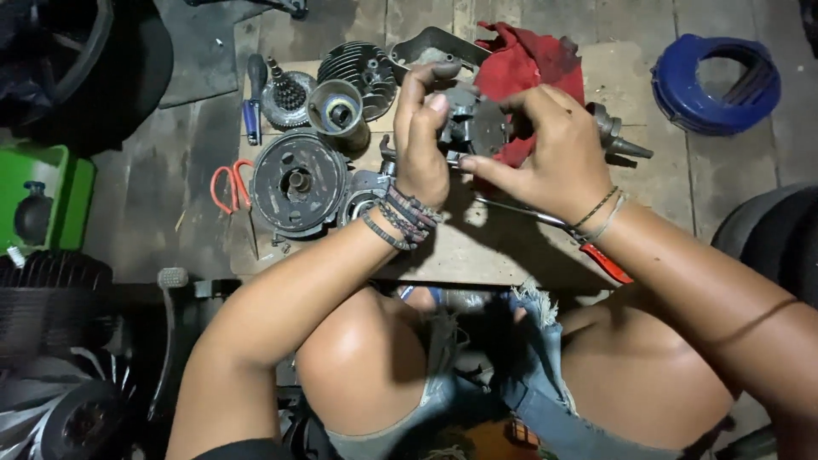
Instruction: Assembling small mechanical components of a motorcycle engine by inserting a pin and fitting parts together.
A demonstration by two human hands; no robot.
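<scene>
Bare knees below; both hands, left hand [419, 145] and right hand [545, 153], apparently clamp a grey engine part [473, 119].

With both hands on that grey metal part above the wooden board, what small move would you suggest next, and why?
Probably lower the grey metal part onto the wooden board. Both the left hand and the right hand hold it in mid-air, so neither is free for the red-handled tool lying beneath the right wrist.
</scene>
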